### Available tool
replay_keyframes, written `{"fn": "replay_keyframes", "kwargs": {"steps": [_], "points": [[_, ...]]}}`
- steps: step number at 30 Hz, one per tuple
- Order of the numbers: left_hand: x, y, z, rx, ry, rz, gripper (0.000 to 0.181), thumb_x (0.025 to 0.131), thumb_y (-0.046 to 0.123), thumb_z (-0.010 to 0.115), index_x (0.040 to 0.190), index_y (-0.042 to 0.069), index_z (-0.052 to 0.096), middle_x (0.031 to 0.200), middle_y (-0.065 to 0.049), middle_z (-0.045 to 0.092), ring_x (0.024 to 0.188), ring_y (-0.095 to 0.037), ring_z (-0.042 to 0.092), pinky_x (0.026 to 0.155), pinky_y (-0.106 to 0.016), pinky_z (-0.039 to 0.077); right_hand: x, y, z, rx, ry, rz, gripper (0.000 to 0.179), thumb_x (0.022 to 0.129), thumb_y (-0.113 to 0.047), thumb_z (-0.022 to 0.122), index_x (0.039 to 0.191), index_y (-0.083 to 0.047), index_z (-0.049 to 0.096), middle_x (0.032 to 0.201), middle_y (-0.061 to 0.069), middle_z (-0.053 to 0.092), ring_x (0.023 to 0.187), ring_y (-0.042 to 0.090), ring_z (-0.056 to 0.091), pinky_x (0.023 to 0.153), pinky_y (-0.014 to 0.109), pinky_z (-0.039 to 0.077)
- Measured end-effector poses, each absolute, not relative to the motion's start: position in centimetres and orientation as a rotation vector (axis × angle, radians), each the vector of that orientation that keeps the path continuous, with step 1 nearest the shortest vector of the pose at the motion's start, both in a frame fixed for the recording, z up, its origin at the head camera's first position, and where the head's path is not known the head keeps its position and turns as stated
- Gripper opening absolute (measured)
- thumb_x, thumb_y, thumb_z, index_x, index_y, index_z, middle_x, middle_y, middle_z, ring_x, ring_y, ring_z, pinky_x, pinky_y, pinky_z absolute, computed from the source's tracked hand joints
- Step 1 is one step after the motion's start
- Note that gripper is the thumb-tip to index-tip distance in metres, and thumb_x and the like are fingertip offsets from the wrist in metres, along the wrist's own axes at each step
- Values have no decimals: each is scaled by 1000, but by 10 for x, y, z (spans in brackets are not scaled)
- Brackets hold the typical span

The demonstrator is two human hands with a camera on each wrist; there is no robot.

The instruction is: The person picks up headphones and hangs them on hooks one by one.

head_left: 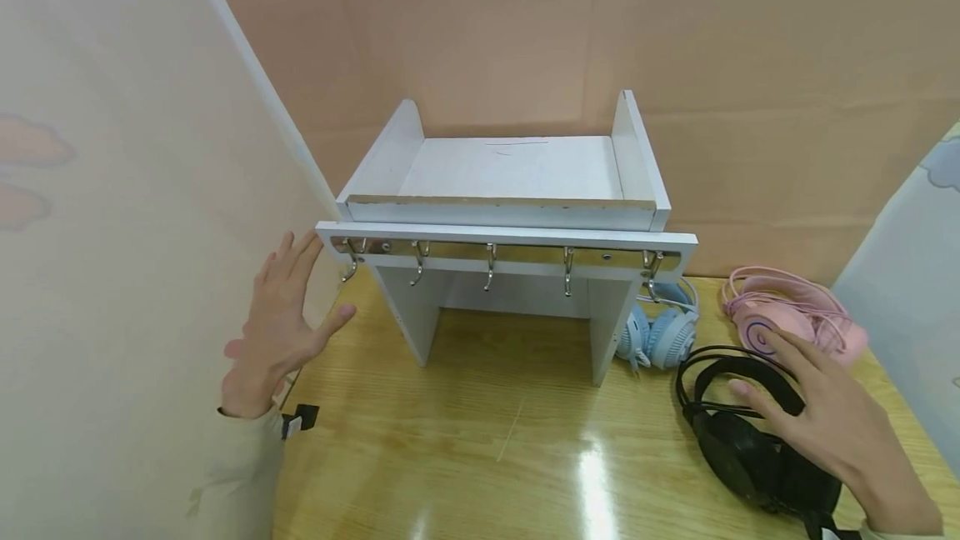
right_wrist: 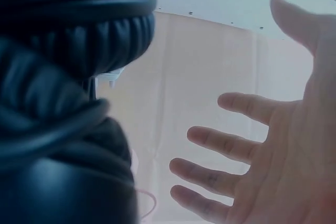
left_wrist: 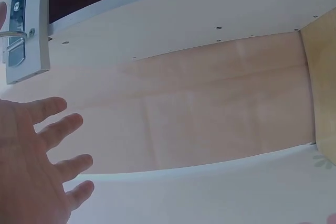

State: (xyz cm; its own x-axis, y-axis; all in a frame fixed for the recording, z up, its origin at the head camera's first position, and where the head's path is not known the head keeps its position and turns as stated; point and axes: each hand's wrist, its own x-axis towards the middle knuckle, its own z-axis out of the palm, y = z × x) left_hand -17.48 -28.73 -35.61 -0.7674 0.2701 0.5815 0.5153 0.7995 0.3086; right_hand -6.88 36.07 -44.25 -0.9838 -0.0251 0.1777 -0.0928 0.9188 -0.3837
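Note:
My left hand (head_left: 281, 319) is beside the left end of a white shelf's hook rail (head_left: 457, 253), fingers spread and holding nothing. In the left wrist view the same hand (left_wrist: 26, 166) shows apart from the rail's end (left_wrist: 31, 40). On the right, my right hand (head_left: 840, 419) hovers over black headphones (head_left: 731, 452), its fingers extended and partly hiding them. The right wrist view shows the black headphones' ear cushions (right_wrist: 100, 45) large and near, with a gap to the fingers (right_wrist: 226, 145). Behind lie pink headphones (head_left: 772, 315), overlapped by the fingertips in the head view.
The white wooden shelf (head_left: 517, 169) stands mid-table, with several metal hooks (head_left: 567, 269) along its front. Light blue headphones (head_left: 671, 338) lie by its right leg. A pale panel (head_left: 150, 190) rises at the left, and brown paper (head_left: 750, 65) covers the back.

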Motion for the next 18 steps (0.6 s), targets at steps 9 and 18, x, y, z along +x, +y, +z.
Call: {"fn": "replay_keyframes", "kwargs": {"steps": [9, 18], "points": [[-180, -285, -342, -637, -2305, -730, 96, 97, 76, 53, 166, 11, 38, 169, -14, 42, 158, -49, 30, 125, -75, 21, -68, 367, -450, 82, -2927, 702, 91, 101, -44, 70, 173, -20, 20, 164, 40, 33, 140, 73, 32, 90, 87, 33], [-185, -272, -325, -794, -2115, -920, 86, 102, 66, 56, 161, 5, 45, 162, -20, 48, 153, -35, 43, 132, -46, 28, -62, 382, -469, 51, -2934, 728, 90, 101, -42, 71, 169, -5, 25, 155, 44, 40, 131, 75, 36, 95, 85, 33]]}}
